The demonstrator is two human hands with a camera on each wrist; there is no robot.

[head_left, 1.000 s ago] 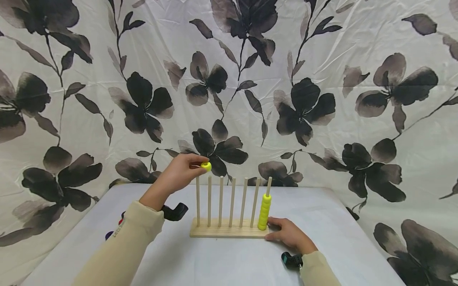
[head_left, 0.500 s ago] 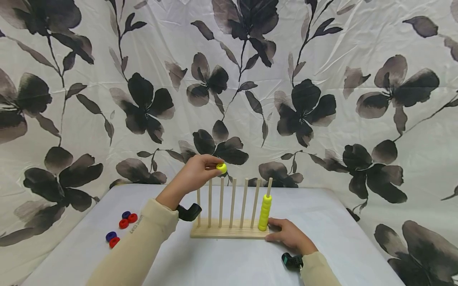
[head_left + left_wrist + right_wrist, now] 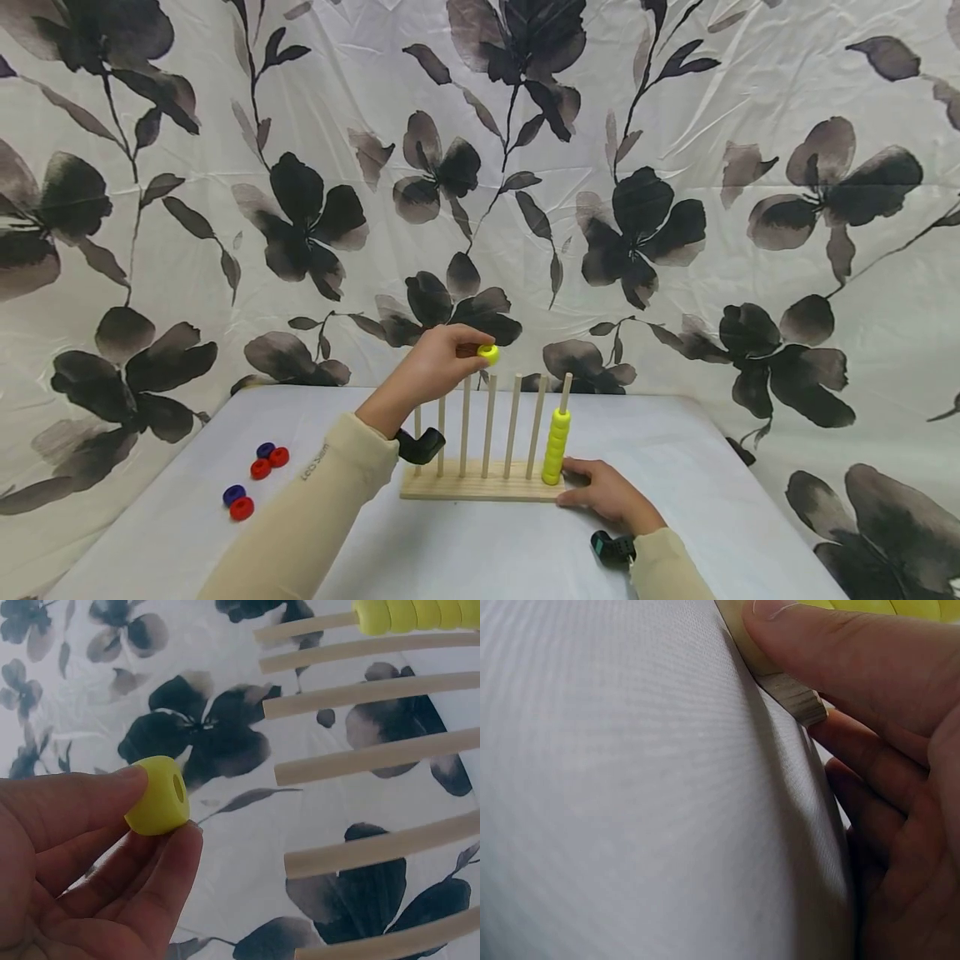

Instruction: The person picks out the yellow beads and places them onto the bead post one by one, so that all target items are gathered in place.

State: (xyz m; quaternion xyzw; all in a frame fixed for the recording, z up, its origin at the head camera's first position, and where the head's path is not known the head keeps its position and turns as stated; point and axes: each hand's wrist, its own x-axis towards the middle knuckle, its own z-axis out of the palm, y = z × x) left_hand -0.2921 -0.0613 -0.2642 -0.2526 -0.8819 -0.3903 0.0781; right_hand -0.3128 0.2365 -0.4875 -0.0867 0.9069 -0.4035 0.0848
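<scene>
My left hand [image 3: 438, 364] pinches a yellow bead [image 3: 488, 355] between thumb and fingertips, above the pegs near the middle of a wooden peg rack [image 3: 480, 489]. In the left wrist view the hole of the yellow bead [image 3: 178, 789] faces the peg tips, apart from them. My right hand [image 3: 606, 493] grips the right end of the rack's base. The right wrist view has the thumb on the front of the wooden base [image 3: 799, 699] and the fingers behind its end. A stack of yellow beads [image 3: 555, 447] fills most of the rightmost peg; its tip stays bare. The other pegs carry none.
On the white table [image 3: 360, 533], left of the rack, lie loose beads: red ones [image 3: 242, 508] and blue ones [image 3: 233, 496], in two small clusters. A floral cloth [image 3: 525, 208] hangs behind the table.
My left hand has carried the yellow bead rightward over the pegs, from the left end to near the middle. The loose beads now show fully beside the sleeve. My right hand stays put.
</scene>
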